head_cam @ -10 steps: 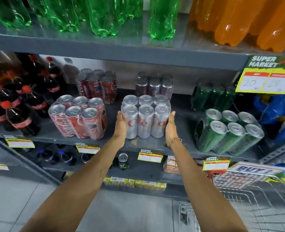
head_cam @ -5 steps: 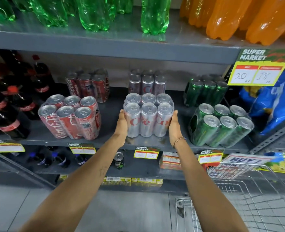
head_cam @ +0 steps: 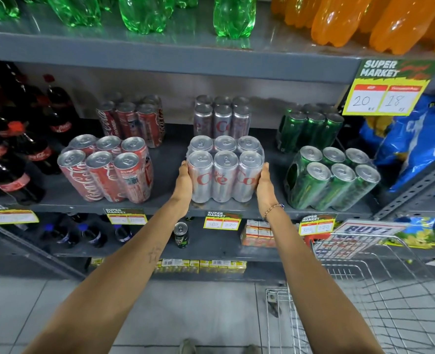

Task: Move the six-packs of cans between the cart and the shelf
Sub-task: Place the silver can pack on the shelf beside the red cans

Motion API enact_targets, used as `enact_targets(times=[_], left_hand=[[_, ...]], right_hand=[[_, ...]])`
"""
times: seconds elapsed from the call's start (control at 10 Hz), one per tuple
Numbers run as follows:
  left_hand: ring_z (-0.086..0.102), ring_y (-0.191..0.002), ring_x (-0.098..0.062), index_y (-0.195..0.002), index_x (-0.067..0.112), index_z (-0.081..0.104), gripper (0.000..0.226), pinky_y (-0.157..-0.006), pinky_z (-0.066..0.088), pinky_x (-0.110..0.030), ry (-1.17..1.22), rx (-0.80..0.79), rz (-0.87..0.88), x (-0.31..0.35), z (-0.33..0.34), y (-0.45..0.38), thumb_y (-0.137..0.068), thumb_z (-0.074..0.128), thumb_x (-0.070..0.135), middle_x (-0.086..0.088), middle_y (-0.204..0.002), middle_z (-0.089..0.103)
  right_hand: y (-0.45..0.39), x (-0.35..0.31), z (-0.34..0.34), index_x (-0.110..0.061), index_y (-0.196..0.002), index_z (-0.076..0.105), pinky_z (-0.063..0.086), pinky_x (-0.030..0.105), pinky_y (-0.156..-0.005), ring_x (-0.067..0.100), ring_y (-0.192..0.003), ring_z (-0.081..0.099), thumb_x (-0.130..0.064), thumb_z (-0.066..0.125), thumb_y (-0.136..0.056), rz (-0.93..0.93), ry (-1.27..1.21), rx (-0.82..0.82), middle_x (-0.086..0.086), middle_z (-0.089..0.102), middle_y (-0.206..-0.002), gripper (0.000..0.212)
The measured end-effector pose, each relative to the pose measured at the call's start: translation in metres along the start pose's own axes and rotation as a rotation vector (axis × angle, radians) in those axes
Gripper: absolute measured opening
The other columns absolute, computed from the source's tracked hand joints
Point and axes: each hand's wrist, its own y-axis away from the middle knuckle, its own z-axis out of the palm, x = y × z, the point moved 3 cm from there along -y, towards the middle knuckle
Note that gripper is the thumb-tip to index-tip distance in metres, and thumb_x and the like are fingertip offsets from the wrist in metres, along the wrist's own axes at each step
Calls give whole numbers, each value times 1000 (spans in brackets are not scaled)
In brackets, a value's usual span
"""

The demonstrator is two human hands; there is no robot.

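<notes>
- Shelf [head_cam: 160, 205] of grey metal carries a silver six-pack [head_cam: 224, 172] at its front edge, between a red six-pack [head_cam: 109, 169] and a green six-pack [head_cam: 331, 180]
- Left hand [head_cam: 184, 181] and right hand [head_cam: 265, 183] clasp the silver six-pack's two sides
- Wire cart [head_cam: 364, 302] stands below the shelf's right part; its contents cannot be made out

Your fingers are hidden behind the silver six-pack [head_cam: 224, 172]; grip contact there can't be confirmed. The cart [head_cam: 380, 302] is cut off at the right and bottom edges. Small shelf price tags [head_cam: 222, 221] are too blurred to read. Rear silver pack [head_cam: 221, 118] is partly hidden.
</notes>
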Motion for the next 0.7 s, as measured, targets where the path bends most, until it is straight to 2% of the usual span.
enact_targets(times=[0.1, 0.2, 0.3, 0.4, 0.5, 0.6, 0.7], left_hand=[[58, -84, -5, -113, 18, 61, 53, -76, 45, -21, -5, -5, -11, -2, -2, 6, -98, 18, 45, -4, -110, 64], [58, -82, -3, -108, 21, 61, 51, -68, 43, -16, -9, -23, -8, -3, -2, 11, -99, 17, 44, -1, -105, 64], [58, -80, -2, -106, 21, 61, 52, -66, 43, -15, -16, -43, -2, -2, -1, 12, -99, 16, 44, -1, -101, 64], [59, -85, -5, -106, 21, 62, 54, -73, 44, -19, -29, -55, 0, 1, -2, 13, -98, 15, 47, -1, -103, 64], [57, -98, -9, -112, 25, 61, 59, -87, 41, -22, -104, -89, 8, 5, -6, 17, -96, 12, 53, 0, -115, 63], [45, -128, -24, -135, 20, 47, 71, -108, 29, -36, -289, 28, 30, 11, -13, 20, -92, 7, 60, -8, -139, 51], [20, -144, -27, -146, 12, 24, 62, -119, 13, -40, -502, 205, 298, 17, -18, 43, -97, 11, 48, -12, -154, 28]], right_hand=[[7, 1, 0, -20, -125, 54, 32, 20, -88, -5, -79, 50, -57, 17, -93, -13, -3, 6, 4, 57, -128, 61], [13, 1, -2, -20, -128, 51, 29, 21, -92, 4, -98, 48, -57, 16, -92, 4, 14, 15, 6, 54, -133, 62], [18, -2, 0, -21, -125, 53, 30, 20, -91, 4, -94, 48, -57, 16, -93, 3, 5, 2, 6, 55, -132, 61], [24, -11, 2, -29, -109, 59, 33, 22, -91, 0, -85, 51, -56, 15, -93, -12, 7, -10, 7, 58, -128, 54], [30, -10, 0, -23, -110, 60, 34, 27, -96, 12, -100, 56, -56, 14, -93, -45, 96, 53, 6, 59, -125, 59], [56, -17, -2, -16, -105, 54, 38, 32, -88, 21, -98, 53, -45, 21, -95, -331, 231, 327, 3, 58, -102, 44], [117, 11, -5, -22, -78, 43, 37, 31, -69, 14, -74, 43, -34, 26, -95, -547, 406, 460, -1, 48, -79, 27]])
